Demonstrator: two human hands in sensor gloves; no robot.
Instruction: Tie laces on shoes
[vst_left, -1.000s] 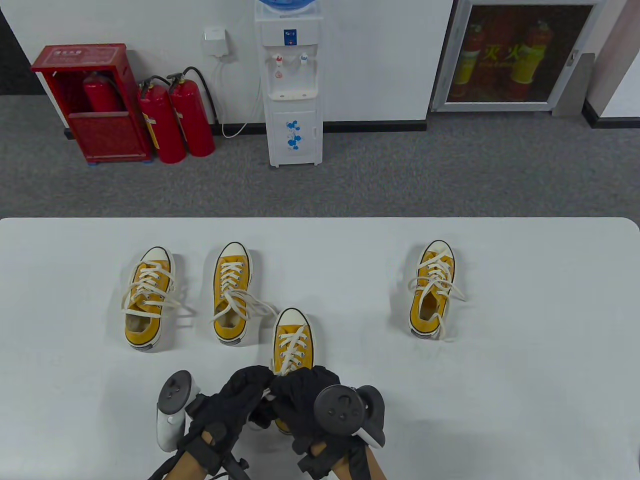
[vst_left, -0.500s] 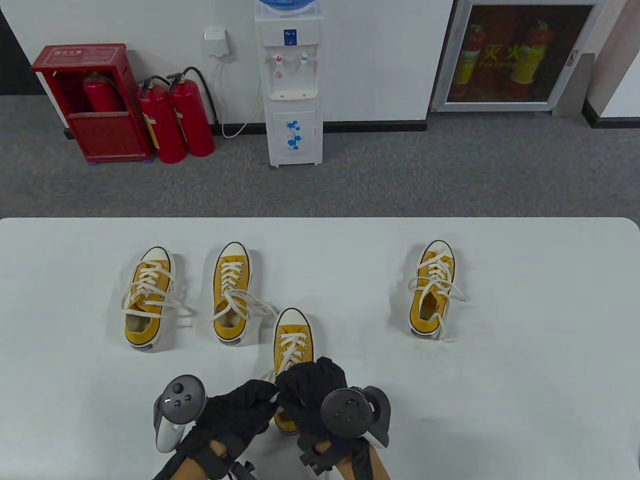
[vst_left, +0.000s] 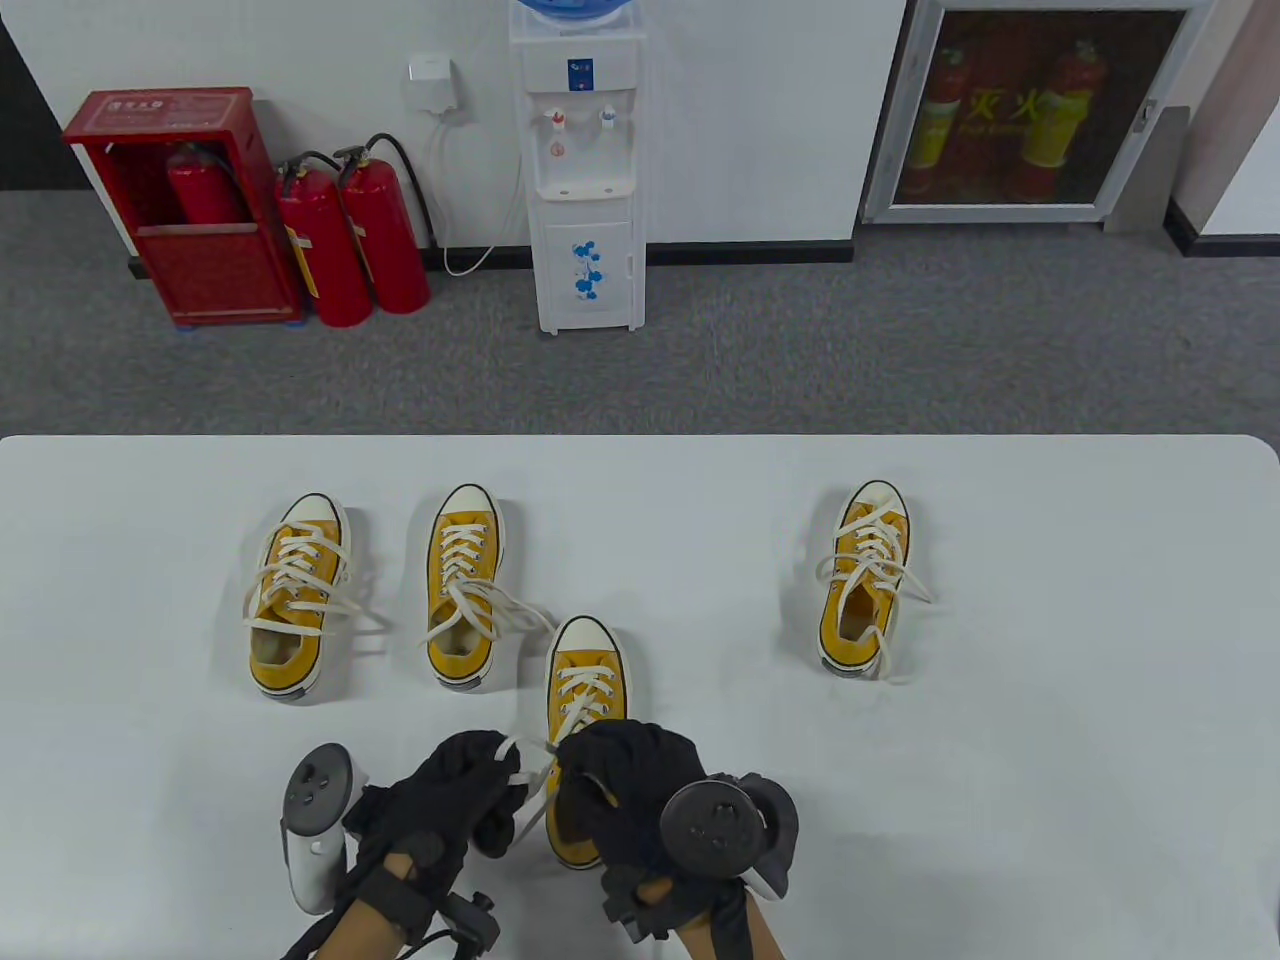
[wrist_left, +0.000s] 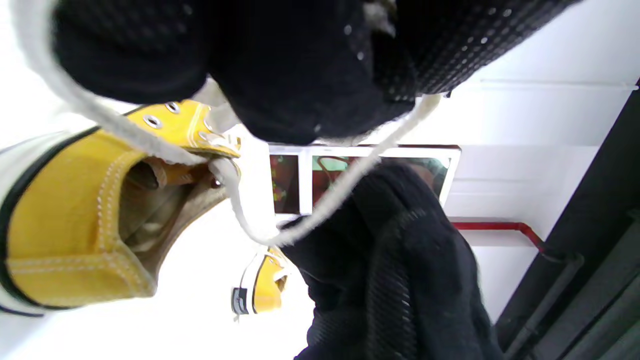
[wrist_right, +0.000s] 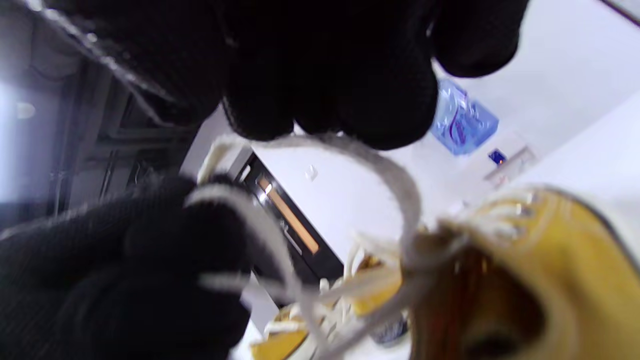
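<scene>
A yellow sneaker (vst_left: 585, 690) with white laces stands at the front middle of the white table (vst_left: 1050, 760), toe pointing away. My left hand (vst_left: 470, 790) sits just left of its heel and pinches a lace strand (vst_left: 528, 775) that runs from the shoe's top eyelets. My right hand (vst_left: 625, 790) covers the heel and grips the other lace end. In the left wrist view the lace (wrist_left: 345, 185) stretches between both gloves beside the shoe's opening (wrist_left: 150, 200). In the right wrist view a lace loop (wrist_right: 395, 185) hangs under my curled fingers.
Three more yellow sneakers with loose laces stand further back: one at far left (vst_left: 293, 600), one beside it (vst_left: 463, 585), one at right (vst_left: 865, 580). Beyond the table edge stand a water dispenser (vst_left: 585, 170) and red fire extinguishers (vst_left: 350, 235).
My left hand has drawn away to the left, pulling a lace strand out from the shoe. My right hand has shifted slightly right over the heel.
</scene>
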